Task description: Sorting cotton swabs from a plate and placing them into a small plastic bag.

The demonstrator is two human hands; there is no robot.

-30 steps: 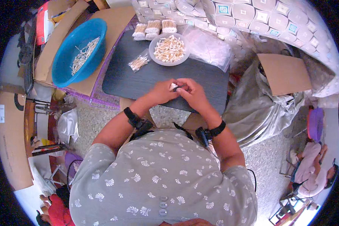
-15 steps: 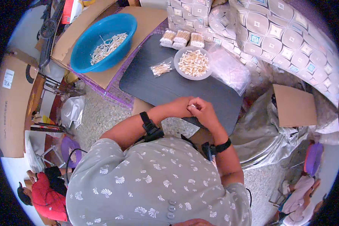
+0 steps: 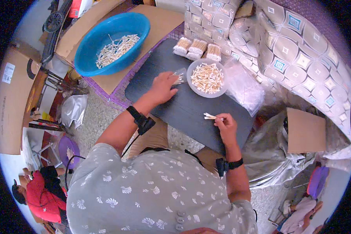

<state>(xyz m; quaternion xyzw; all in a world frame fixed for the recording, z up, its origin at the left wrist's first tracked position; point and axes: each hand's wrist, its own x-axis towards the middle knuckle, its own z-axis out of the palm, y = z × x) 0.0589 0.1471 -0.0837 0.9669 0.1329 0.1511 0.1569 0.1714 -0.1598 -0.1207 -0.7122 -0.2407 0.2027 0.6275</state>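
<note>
My right hand [image 3: 227, 126] pinches a small bunch of cotton swabs [image 3: 209, 116] over the right part of the dark tabletop [image 3: 175, 103]. At the left of the table my left hand [image 3: 163, 87] reaches onto a small clear plastic bag [image 3: 180, 75] with cotton swabs in it. Its thumb is spread from the fingers, which cover part of the bag. Just right of the bag stands a round whitish bowl [image 3: 189, 84] heaped with loose cotton swabs [image 3: 208, 77].
Several packed swab bundles [image 3: 197, 47] line the table's far edge. Clear plastic bags [image 3: 245, 87] lie right of the bowl. A blue basin [image 3: 82, 58] with swabs rests on cardboard [image 3: 109, 84] at left. A cardboard flap [image 3: 306, 130] is at right. Two other people sit at the lower sides.
My hands were together at the table's near edge and have parted. The left has moved up and left to the bag; the right has shifted right and slightly down with the swabs.
</note>
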